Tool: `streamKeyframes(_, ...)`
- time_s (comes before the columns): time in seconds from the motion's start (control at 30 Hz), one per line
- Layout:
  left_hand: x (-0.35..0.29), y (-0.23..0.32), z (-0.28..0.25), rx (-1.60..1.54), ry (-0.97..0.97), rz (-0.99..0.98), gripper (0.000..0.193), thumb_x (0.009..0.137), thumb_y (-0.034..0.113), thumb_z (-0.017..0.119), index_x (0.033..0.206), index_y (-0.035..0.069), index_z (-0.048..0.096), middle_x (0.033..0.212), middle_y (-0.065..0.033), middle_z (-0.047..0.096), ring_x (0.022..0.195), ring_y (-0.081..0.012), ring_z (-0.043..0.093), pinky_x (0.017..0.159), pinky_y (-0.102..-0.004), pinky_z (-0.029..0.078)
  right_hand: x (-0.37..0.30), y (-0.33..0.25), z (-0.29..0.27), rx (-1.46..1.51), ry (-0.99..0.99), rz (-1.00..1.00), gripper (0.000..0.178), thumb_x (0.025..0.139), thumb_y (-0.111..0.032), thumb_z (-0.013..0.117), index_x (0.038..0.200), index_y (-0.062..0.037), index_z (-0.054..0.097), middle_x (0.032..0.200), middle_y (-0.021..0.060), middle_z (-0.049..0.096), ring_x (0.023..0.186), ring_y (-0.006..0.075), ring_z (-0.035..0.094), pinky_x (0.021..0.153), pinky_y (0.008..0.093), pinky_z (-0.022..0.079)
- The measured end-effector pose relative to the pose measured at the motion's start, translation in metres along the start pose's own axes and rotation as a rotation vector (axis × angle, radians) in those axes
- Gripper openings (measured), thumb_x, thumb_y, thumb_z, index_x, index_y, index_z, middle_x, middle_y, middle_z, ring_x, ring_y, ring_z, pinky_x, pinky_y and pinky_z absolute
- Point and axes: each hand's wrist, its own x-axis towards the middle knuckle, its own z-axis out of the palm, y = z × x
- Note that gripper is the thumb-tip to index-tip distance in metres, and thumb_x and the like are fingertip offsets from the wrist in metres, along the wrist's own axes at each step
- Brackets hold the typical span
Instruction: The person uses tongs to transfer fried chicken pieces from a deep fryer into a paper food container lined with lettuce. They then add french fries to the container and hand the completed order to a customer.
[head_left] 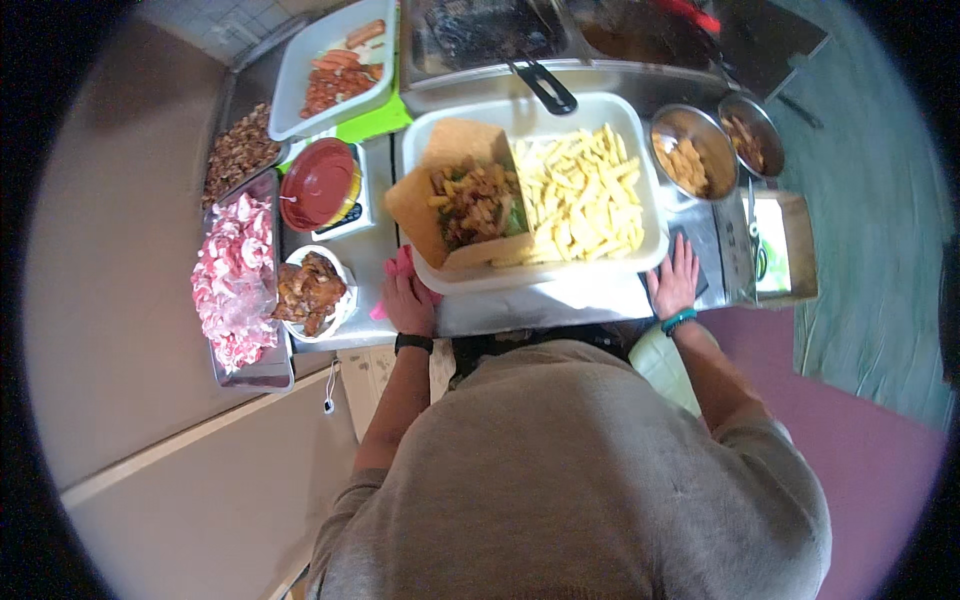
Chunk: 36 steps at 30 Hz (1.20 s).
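Note:
A large white tray [640,250] sits on the steel counter in front of me, heaped with fries [580,195] and holding a brown flatbread [420,195] topped with chopped filling. My left hand [408,300] rests on the counter at the tray's near left corner, on a pink cloth [400,265]. My right hand [675,280] lies flat, fingers spread, by the tray's near right corner, beside a dark flat object. Neither hand holds anything that I can see.
Left of me stand a steel tray of raw pink meat [235,280], a white bowl of browned meat [312,290], a red lidded container [320,182] and a white tray of sausages [335,70]. Two steel bowls [695,150] sit at right, a fryer basin [480,35] behind.

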Motion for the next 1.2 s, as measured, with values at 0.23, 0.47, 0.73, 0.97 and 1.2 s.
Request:
streamKeyframes(0.23,0.007,0.012,-0.009,0.077,-0.123,0.045,0.052,0.082,0.029,0.047,0.132,0.013,0.042,0.134,-0.008,0.04,0.127,-0.0302,0.033,0.103,-0.0473,0.024,-0.003,0.001,-0.003,0.039,0.062,-0.026,0.055,0.079,-0.028,0.054,0.129,-0.0081,0.042,0.142,0.0188,0.025,0.131,0.0381,0.023,0.106,0.0521,0.017)
streamKeyframes(0.47,0.01,0.009,-0.009,0.083,-0.129,0.159,0.056,0.078,0.03,0.052,0.129,0.007,0.042,0.133,-0.0143,0.04,0.126,-0.0324,0.033,0.107,-0.0459,0.021,-0.002,-0.003,-0.008,0.075,0.085,-0.044,0.05,0.078,-0.021,0.054,0.125,-0.0046,0.045,0.139,0.0222,0.029,0.127,0.041,0.026,0.104,0.0522,0.019)
streamKeyframes(0.73,0.012,0.014,-0.012,0.055,-0.151,0.097,0.055,0.078,0.028,0.052,0.128,0.006,0.042,0.133,-0.0148,0.04,0.125,-0.0324,0.035,0.107,-0.0444,0.022,-0.002,-0.004,-0.008,0.081,0.101,-0.042,0.048,0.078,-0.02,0.052,0.122,-0.0016,0.047,0.138,0.0221,0.03,0.128,0.0401,0.026,0.105,0.0521,0.019)
streamKeyframes(0.97,0.005,0.011,-0.009,0.088,-0.136,0.072,0.055,0.079,0.027,0.051,0.13,0.008,0.041,0.134,-0.0131,0.04,0.125,-0.0307,0.035,0.106,-0.0447,0.024,-0.003,-0.003,-0.006,0.091,0.085,-0.041,0.047,0.078,-0.021,0.051,0.121,-0.0015,0.047,0.138,0.0221,0.031,0.129,0.0391,0.025,0.105,0.0524,0.017)
streamKeyframes(1.2,0.006,0.012,-0.012,0.044,-0.135,0.079,0.054,0.08,0.026,0.052,0.131,0.01,0.041,0.134,-0.0125,0.039,0.124,-0.0314,0.035,0.106,-0.0445,0.024,-0.005,-0.002,-0.005,0.084,0.085,-0.034,0.046,0.079,-0.02,0.051,0.121,-0.002,0.048,0.139,0.0214,0.03,0.129,0.038,0.025,0.105,0.052,0.017)
